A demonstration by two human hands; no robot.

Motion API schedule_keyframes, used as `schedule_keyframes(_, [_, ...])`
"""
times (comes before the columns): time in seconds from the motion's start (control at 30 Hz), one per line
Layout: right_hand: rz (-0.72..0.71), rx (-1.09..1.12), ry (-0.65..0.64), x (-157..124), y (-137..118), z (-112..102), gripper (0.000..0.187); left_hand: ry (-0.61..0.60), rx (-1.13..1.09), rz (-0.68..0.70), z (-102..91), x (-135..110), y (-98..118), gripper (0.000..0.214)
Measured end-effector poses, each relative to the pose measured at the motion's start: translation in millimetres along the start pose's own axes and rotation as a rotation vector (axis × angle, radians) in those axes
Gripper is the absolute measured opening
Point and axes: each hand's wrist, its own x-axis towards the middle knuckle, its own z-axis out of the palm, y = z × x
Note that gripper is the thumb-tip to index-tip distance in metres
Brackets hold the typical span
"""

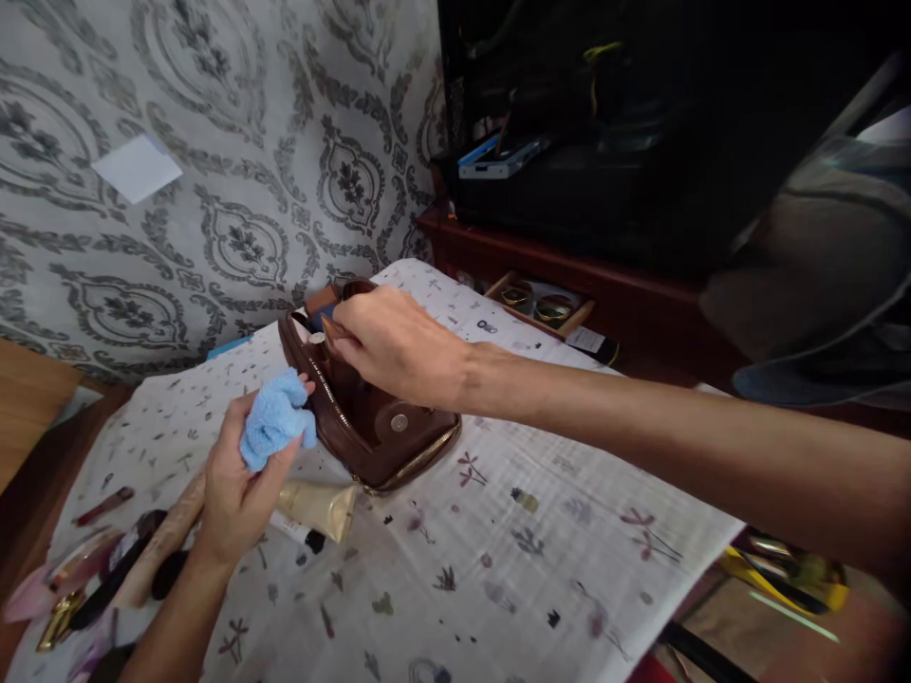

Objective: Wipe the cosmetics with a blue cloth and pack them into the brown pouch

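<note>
A brown leather zip bag [370, 432] lies open on a white cloth printed with small flowers [498, 560]. My right hand [395, 343] reaches across from the right and pinches the bag's upper edge, holding it open. My left hand [238, 479] is closed on a crumpled light blue cloth [276, 419], held against the bag's left side. A beige tube [320, 506] lies on the cloth just below the bag, by my left hand.
Several cosmetics [106, 560] lie at the lower left. A patterned grey wall rises behind with a white paper patch [137, 167]. A dark wood shelf holds a small tray of bangles [539, 304]; a black cabinet [604, 123] stands above.
</note>
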Motion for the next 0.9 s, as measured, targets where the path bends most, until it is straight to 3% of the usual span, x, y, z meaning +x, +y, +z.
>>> schedule_keyframes(0.3, [0.018, 0.028, -0.057, 26, 5, 25, 0.017, 0.003, -0.051, -0.022, 2.1, -2, -4, 0.040])
schedule_keyframes(0.57, [0.159, 0.130, -0.121, 32, 10, 20, 0.015, -0.005, -0.089, -0.040, 4.8, -1, -5, 0.039])
schedule_keyframes(0.9, [0.101, 0.078, -0.193, 34, 13, 14, 0.008, -0.033, -0.075, -0.054, 3.4, -1, -5, 0.041])
